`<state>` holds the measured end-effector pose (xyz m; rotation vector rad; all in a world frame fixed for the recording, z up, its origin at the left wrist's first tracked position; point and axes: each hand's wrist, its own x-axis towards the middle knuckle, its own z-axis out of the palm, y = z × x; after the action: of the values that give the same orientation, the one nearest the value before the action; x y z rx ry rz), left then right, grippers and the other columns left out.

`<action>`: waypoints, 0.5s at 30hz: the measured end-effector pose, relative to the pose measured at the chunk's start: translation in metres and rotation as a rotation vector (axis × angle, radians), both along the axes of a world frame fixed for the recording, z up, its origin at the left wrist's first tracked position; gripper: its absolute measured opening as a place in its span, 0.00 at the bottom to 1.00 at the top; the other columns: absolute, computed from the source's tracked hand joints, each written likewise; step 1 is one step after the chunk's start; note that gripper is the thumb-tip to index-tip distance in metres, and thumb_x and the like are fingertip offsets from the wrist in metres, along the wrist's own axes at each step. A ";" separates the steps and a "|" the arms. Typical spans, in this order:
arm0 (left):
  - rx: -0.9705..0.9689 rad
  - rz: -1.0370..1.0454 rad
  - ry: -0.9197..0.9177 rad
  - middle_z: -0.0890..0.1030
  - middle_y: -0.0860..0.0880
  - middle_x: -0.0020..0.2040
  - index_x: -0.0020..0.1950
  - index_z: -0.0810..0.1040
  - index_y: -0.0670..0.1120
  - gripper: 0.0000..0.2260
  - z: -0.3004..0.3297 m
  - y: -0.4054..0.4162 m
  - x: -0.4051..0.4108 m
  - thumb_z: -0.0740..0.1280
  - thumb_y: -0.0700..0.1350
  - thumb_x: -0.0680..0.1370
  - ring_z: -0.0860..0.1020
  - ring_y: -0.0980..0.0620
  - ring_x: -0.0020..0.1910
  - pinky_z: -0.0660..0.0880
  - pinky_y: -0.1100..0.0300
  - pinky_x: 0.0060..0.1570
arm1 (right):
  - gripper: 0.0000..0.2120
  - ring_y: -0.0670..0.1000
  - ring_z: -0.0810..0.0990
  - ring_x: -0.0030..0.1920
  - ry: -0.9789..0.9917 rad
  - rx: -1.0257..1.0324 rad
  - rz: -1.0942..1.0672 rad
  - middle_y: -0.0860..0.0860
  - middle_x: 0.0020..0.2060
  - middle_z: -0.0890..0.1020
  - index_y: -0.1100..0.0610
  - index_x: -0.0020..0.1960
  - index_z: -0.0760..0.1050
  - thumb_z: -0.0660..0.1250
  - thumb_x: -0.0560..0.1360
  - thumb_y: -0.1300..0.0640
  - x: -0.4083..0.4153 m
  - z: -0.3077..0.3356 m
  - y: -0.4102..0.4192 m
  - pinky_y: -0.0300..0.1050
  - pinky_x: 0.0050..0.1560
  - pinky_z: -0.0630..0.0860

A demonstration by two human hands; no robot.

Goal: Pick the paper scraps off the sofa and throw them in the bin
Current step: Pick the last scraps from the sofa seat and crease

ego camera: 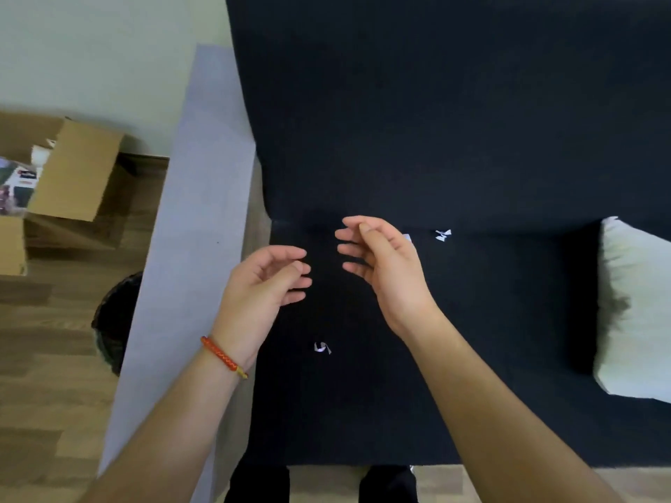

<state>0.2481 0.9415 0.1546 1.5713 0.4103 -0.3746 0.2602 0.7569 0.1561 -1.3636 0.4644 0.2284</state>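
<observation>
The dark sofa seat [490, 321] fills the middle of the view. A small white paper scrap [322, 347] lies on it near the front, between my forearms. Another white scrap [443, 235] lies at the back of the seat, right of my right hand. A sliver of a third scrap [407, 237] peeks out behind my right hand. My left hand [265, 285] and my right hand [377, 259] hover over the seat, palms facing each other, fingers loosely curved, holding nothing. The dark bin [114, 321] stands on the floor left of the armrest, half hidden by it.
A grey sofa armrest [196, 230] runs down the left side of the seat. A pale cushion [633, 310] lies at the right edge. Open cardboard boxes [72, 176] stand on the wooden floor [47, 412] at the left. My dark trouser legs [257, 484] show at the bottom.
</observation>
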 end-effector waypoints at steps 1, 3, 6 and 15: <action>0.006 -0.015 0.017 0.87 0.46 0.51 0.56 0.85 0.49 0.07 -0.008 -0.009 -0.002 0.70 0.39 0.81 0.87 0.47 0.51 0.84 0.51 0.51 | 0.12 0.50 0.84 0.54 0.014 -0.014 -0.014 0.51 0.54 0.88 0.53 0.58 0.84 0.61 0.86 0.57 -0.004 -0.007 -0.012 0.54 0.59 0.80; 0.024 -0.042 0.045 0.87 0.47 0.51 0.56 0.85 0.50 0.08 -0.026 -0.024 -0.007 0.71 0.39 0.81 0.87 0.48 0.51 0.84 0.51 0.51 | 0.12 0.50 0.84 0.54 0.039 -0.033 -0.053 0.52 0.55 0.88 0.52 0.57 0.84 0.62 0.86 0.57 -0.013 -0.023 -0.034 0.54 0.59 0.80; 0.095 -0.101 0.076 0.86 0.47 0.51 0.56 0.84 0.50 0.10 -0.058 -0.045 -0.014 0.73 0.37 0.79 0.86 0.50 0.52 0.84 0.52 0.50 | 0.11 0.50 0.84 0.52 0.082 -0.055 -0.112 0.54 0.56 0.87 0.52 0.56 0.85 0.62 0.86 0.57 -0.025 -0.048 -0.067 0.53 0.59 0.80; 0.490 -0.256 0.203 0.81 0.50 0.54 0.53 0.82 0.52 0.10 -0.156 -0.061 -0.049 0.75 0.39 0.77 0.82 0.49 0.55 0.78 0.57 0.51 | 0.11 0.49 0.84 0.50 0.234 -0.073 -0.183 0.50 0.49 0.87 0.52 0.55 0.85 0.63 0.85 0.57 -0.069 -0.108 -0.128 0.52 0.55 0.79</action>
<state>0.1991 0.8804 -0.0019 2.0818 0.4825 -0.6711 0.1910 0.6289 0.0480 -1.3619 0.7955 0.2229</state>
